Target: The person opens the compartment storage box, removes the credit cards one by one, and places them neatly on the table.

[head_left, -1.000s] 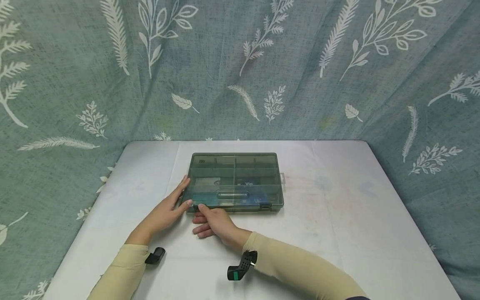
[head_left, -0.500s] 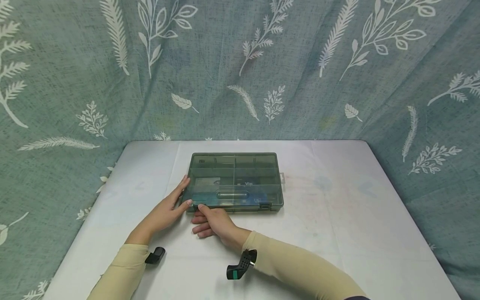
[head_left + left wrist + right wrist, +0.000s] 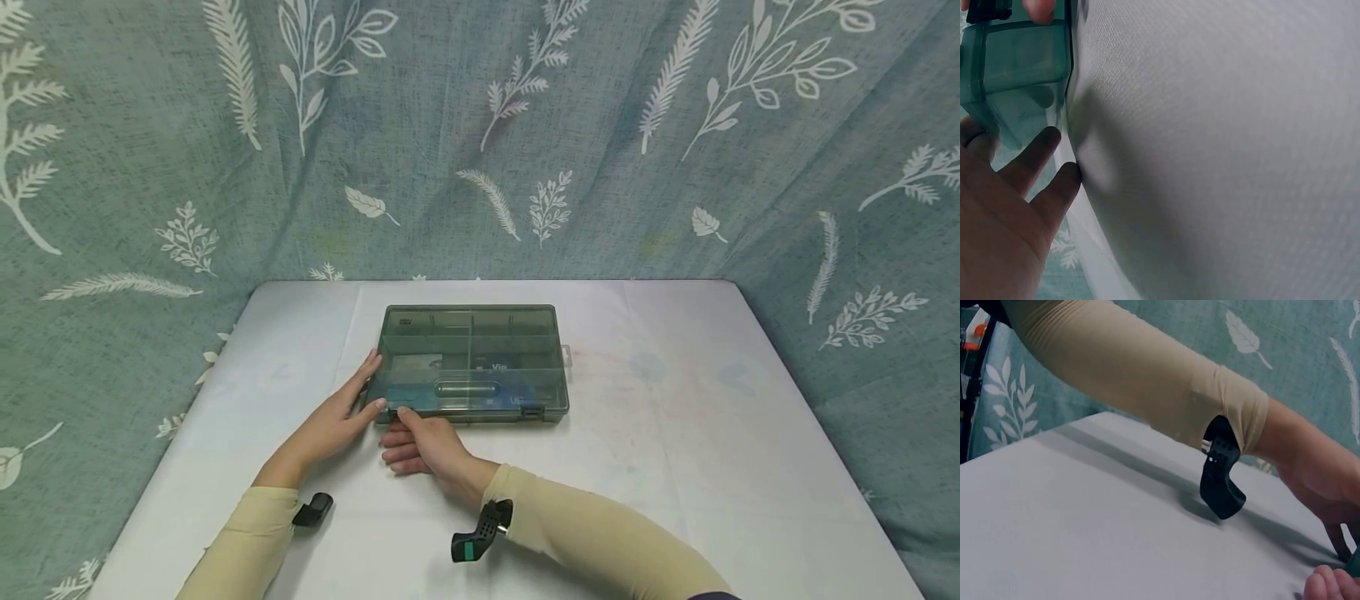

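Observation:
A dark green see-through plastic organizer box (image 3: 517,321) lies flat on the white table, lid down. Through the lid I see cards, one with the letters "Vip". My left hand (image 3: 333,425) steadies its left side with straight, spread fingers, the thumb on the front left corner. In the left wrist view the spread fingers (image 3: 1063,187) are beside the box's end wall (image 3: 1025,53). My right hand (image 3: 442,450) has its thumb at the left front latch, which it mostly hides; the other fingers extend loosely in front of the box. The right front latch (image 3: 532,413) is visible.
The white table cloth (image 3: 660,467) spreads around the box. A leafy green curtain (image 3: 465,125) rises behind it and at both sides. A clear hang tab (image 3: 566,357) sticks out of the box's right side. Black wrist cameras (image 3: 480,533) hang from the sleeves.
The right hand's fingers and wrist have shifted very slightly left, with the thumb staying at the latch. The box and left hand keep their places.

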Demonstrator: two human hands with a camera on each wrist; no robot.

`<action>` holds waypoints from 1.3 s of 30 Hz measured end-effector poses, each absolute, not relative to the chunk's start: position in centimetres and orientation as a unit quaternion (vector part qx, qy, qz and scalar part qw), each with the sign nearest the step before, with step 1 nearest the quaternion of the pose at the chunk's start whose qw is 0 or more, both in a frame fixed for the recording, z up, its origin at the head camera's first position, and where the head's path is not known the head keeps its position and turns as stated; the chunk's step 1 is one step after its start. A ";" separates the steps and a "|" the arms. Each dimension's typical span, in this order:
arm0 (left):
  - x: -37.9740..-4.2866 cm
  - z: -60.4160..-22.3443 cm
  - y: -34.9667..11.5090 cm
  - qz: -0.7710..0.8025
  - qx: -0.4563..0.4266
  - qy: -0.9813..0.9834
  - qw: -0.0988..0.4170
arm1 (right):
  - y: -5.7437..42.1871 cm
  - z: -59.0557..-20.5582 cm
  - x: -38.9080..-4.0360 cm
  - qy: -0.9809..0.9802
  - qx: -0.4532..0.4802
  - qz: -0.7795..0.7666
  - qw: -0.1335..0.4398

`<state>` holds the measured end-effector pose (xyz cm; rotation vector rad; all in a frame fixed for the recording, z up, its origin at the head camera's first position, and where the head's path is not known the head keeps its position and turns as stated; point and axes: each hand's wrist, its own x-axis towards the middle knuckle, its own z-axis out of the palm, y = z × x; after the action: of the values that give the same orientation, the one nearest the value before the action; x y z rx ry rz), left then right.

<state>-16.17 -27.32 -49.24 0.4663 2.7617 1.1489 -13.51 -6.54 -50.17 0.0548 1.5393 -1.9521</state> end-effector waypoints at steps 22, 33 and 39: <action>-16.2 -49.3 -27.3 0.369 0.145 0.916 0.066 | -6.7 -50.4 -13.2 0.573 0.031 -0.756 0.316; -16.2 -49.2 -27.3 0.366 0.142 0.918 0.062 | -6.1 -50.5 -13.3 0.571 0.018 -0.749 0.335; -16.1 -49.2 -27.3 0.368 0.144 0.916 0.064 | -5.5 -50.7 -13.3 0.572 -0.002 -0.747 0.340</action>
<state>-16.12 -27.33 -49.18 0.4354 2.7671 1.1122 -13.28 -5.55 -50.70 -0.0049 1.4883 -1.9446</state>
